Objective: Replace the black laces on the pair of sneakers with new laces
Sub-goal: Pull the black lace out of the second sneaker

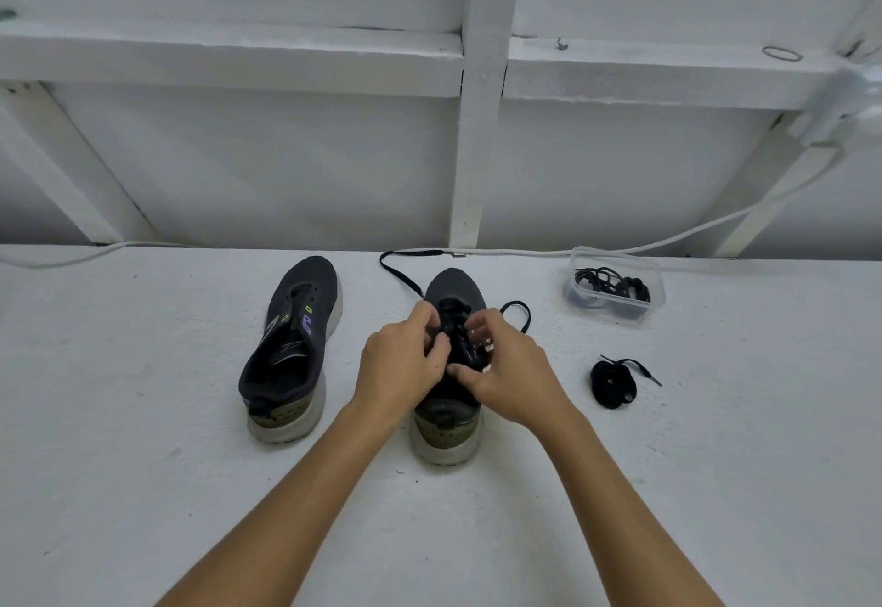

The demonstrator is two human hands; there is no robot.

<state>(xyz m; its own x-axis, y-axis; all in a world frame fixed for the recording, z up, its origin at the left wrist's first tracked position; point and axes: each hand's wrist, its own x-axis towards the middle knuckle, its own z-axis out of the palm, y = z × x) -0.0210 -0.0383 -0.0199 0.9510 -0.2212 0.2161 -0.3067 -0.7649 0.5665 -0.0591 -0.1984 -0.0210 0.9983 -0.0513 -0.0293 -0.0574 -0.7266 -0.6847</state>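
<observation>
Two sneakers on desk: left sneaker (291, 344) unlaced; centre sneaker (448, 368) mid-lacing. Left hand (405, 368) and right hand (506, 372), fingers pinching black lace (401, 272). Next, likely: draw lace through eyelets.

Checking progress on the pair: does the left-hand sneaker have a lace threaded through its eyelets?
No, the left sneaker shows bare eyelets, while both hands work the black lace on the right sneaker.
</observation>
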